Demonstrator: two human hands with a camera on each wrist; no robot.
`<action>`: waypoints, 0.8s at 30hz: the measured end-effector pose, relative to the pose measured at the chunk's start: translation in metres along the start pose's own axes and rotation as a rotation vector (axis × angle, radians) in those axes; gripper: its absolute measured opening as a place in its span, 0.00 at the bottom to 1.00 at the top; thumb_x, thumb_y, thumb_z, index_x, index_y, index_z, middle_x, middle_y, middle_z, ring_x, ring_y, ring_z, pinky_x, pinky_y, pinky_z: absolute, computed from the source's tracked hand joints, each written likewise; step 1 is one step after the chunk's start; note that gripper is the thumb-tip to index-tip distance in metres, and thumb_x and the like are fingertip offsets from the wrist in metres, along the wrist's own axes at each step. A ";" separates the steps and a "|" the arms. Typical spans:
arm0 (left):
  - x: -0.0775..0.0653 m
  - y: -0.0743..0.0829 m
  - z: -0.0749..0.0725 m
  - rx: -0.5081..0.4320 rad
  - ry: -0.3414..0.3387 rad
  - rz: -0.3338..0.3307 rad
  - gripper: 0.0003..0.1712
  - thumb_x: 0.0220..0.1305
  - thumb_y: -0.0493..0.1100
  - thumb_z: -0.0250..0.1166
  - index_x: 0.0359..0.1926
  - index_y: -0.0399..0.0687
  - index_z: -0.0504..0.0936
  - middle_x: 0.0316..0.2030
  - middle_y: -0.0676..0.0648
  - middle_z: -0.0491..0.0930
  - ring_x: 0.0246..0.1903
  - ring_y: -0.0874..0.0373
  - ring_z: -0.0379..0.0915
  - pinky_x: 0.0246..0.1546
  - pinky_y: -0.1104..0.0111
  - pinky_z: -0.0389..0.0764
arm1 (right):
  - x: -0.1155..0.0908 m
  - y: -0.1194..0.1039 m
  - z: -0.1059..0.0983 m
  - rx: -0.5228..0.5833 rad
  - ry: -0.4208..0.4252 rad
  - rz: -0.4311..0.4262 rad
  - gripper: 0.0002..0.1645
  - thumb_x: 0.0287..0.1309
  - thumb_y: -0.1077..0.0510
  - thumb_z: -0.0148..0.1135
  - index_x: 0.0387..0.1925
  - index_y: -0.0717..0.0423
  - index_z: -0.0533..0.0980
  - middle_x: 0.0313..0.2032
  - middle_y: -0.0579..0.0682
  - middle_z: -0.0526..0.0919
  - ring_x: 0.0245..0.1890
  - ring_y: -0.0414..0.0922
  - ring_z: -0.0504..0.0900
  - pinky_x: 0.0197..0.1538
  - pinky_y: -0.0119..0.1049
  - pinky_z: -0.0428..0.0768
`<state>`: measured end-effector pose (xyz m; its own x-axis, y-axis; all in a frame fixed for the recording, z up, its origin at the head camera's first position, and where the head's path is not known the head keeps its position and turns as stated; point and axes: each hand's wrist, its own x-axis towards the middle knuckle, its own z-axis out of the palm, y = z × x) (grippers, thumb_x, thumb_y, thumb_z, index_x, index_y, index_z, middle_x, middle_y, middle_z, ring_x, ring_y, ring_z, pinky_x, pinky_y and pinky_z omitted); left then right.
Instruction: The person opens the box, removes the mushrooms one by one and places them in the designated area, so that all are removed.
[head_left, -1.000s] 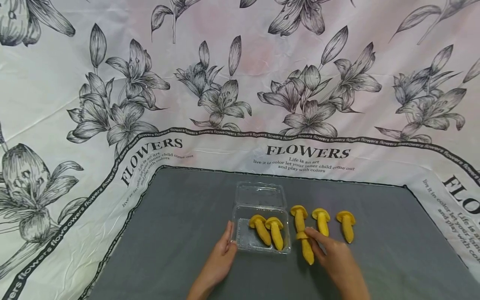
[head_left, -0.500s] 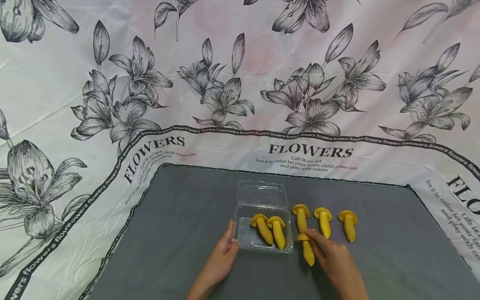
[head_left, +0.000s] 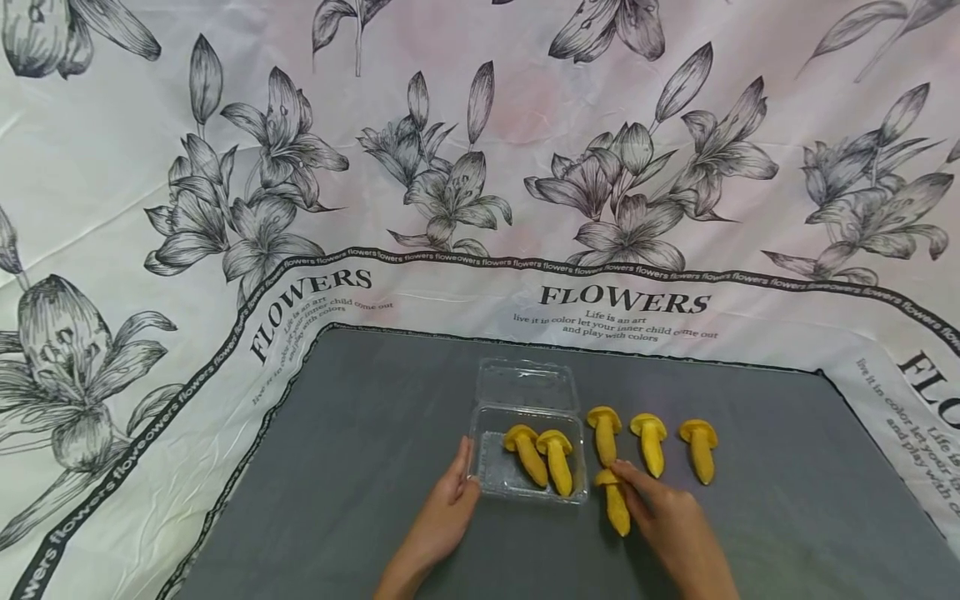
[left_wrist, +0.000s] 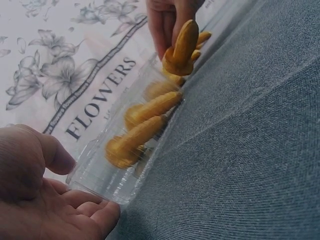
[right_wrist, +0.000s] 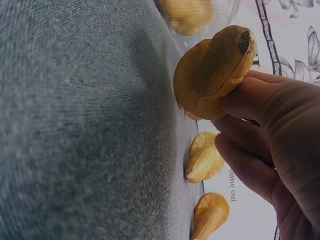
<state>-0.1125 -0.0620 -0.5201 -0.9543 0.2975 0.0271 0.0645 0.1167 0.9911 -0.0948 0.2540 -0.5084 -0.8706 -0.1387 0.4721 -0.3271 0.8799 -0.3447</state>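
Observation:
A clear plastic clamshell box lies on the grey cloth with its lid folded back. Inside it, to the right, rest two yellow mushrooms side by side. My left hand holds the box's left end, thumb and fingers at its edge. Just right of the box, my right hand pinches another yellow mushroom near its cap, stem end toward me. In the left wrist view this mushroom appears raised above the cloth. Fingers partly cover its cap.
Three more yellow mushrooms stand in a row beyond my right hand: a left one, a middle one and a right one. Behind the grey cloth rises a white flower-printed sheet.
The view has shifted slightly. Both hands keep nearly the same places, and the right hand still pinches the mushroom beside the box.

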 end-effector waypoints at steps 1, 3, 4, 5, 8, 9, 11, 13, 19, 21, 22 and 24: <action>0.000 0.000 0.000 -0.001 0.000 -0.001 0.39 0.81 0.33 0.47 0.83 0.31 0.39 0.83 0.35 0.44 0.81 0.44 0.39 0.74 0.65 0.48 | 0.000 0.000 0.000 0.004 -0.005 0.002 0.24 0.54 0.70 0.78 0.52 0.52 0.88 0.38 0.52 0.93 0.14 0.24 0.60 0.19 0.30 0.65; 0.000 0.000 0.000 -0.004 -0.001 0.001 0.39 0.81 0.32 0.47 0.83 0.30 0.39 0.83 0.35 0.43 0.81 0.43 0.39 0.75 0.63 0.47 | -0.001 0.001 -0.001 0.003 -0.014 0.006 0.24 0.54 0.70 0.78 0.53 0.52 0.88 0.40 0.52 0.93 0.15 0.25 0.62 0.20 0.30 0.67; 0.000 0.001 0.000 -0.007 -0.002 0.000 0.39 0.81 0.32 0.47 0.83 0.30 0.39 0.83 0.35 0.43 0.81 0.44 0.39 0.75 0.62 0.47 | -0.001 0.001 -0.001 0.001 -0.015 0.007 0.24 0.54 0.70 0.78 0.53 0.52 0.88 0.41 0.52 0.93 0.15 0.25 0.65 0.20 0.31 0.68; 0.000 0.001 0.000 -0.010 -0.002 0.002 0.39 0.81 0.32 0.47 0.83 0.30 0.39 0.82 0.35 0.43 0.81 0.43 0.39 0.75 0.59 0.46 | -0.001 0.001 -0.001 -0.002 -0.015 0.009 0.24 0.54 0.70 0.79 0.52 0.52 0.88 0.41 0.52 0.93 0.15 0.27 0.69 0.20 0.31 0.70; 0.000 0.002 0.000 -0.023 -0.001 0.012 0.39 0.80 0.32 0.48 0.83 0.30 0.40 0.82 0.34 0.44 0.81 0.43 0.39 0.75 0.58 0.46 | -0.002 0.001 -0.002 -0.010 -0.040 0.036 0.23 0.55 0.69 0.78 0.53 0.51 0.88 0.43 0.51 0.93 0.21 0.32 0.79 0.23 0.35 0.77; 0.000 0.002 0.000 -0.027 -0.002 0.012 0.39 0.80 0.32 0.48 0.83 0.30 0.40 0.82 0.34 0.44 0.81 0.43 0.39 0.75 0.58 0.46 | -0.002 0.001 -0.003 -0.014 -0.049 0.046 0.23 0.55 0.69 0.78 0.53 0.50 0.88 0.44 0.51 0.93 0.23 0.34 0.82 0.24 0.35 0.79; 0.000 0.002 0.000 -0.029 -0.004 0.012 0.39 0.80 0.32 0.48 0.83 0.31 0.40 0.82 0.34 0.44 0.81 0.43 0.39 0.75 0.59 0.46 | -0.003 0.000 -0.003 -0.013 -0.074 0.067 0.23 0.56 0.68 0.78 0.53 0.50 0.88 0.45 0.51 0.93 0.25 0.36 0.85 0.26 0.36 0.82; 0.000 0.002 0.000 -0.029 -0.006 0.012 0.39 0.80 0.32 0.48 0.83 0.31 0.40 0.82 0.34 0.44 0.81 0.43 0.39 0.75 0.60 0.46 | -0.003 0.000 -0.004 -0.005 -0.103 0.084 0.23 0.57 0.68 0.78 0.53 0.50 0.88 0.46 0.51 0.93 0.25 0.34 0.84 0.26 0.34 0.81; -0.002 0.001 0.000 -0.028 -0.009 0.018 0.39 0.80 0.31 0.48 0.83 0.30 0.39 0.82 0.33 0.44 0.81 0.42 0.40 0.75 0.60 0.46 | -0.006 0.000 -0.004 0.009 -0.140 0.101 0.24 0.57 0.69 0.77 0.54 0.50 0.88 0.46 0.51 0.92 0.24 0.29 0.79 0.25 0.31 0.78; -0.002 0.002 0.000 -0.028 -0.011 0.016 0.39 0.81 0.32 0.48 0.83 0.30 0.39 0.82 0.34 0.43 0.81 0.42 0.40 0.75 0.60 0.47 | -0.007 0.000 -0.004 0.008 -0.143 0.103 0.24 0.57 0.69 0.77 0.55 0.51 0.87 0.46 0.51 0.92 0.25 0.31 0.82 0.25 0.32 0.79; -0.002 0.002 0.000 -0.031 -0.012 0.016 0.39 0.81 0.32 0.48 0.83 0.31 0.39 0.82 0.33 0.43 0.81 0.42 0.40 0.75 0.60 0.47 | -0.007 0.000 -0.005 0.007 -0.146 0.101 0.24 0.57 0.69 0.77 0.55 0.51 0.87 0.47 0.50 0.92 0.28 0.33 0.85 0.27 0.32 0.81; -0.002 0.003 0.000 -0.031 -0.013 0.014 0.39 0.81 0.32 0.48 0.83 0.31 0.39 0.82 0.34 0.43 0.81 0.42 0.40 0.75 0.59 0.47 | -0.007 -0.001 -0.006 0.010 -0.153 0.103 0.24 0.57 0.69 0.77 0.55 0.51 0.87 0.50 0.50 0.92 0.34 0.39 0.90 0.31 0.35 0.85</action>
<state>-0.1104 -0.0623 -0.5176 -0.9494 0.3114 0.0399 0.0688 0.0825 0.9942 -0.0859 0.2565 -0.5067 -0.9452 -0.1166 0.3049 -0.2364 0.8886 -0.3932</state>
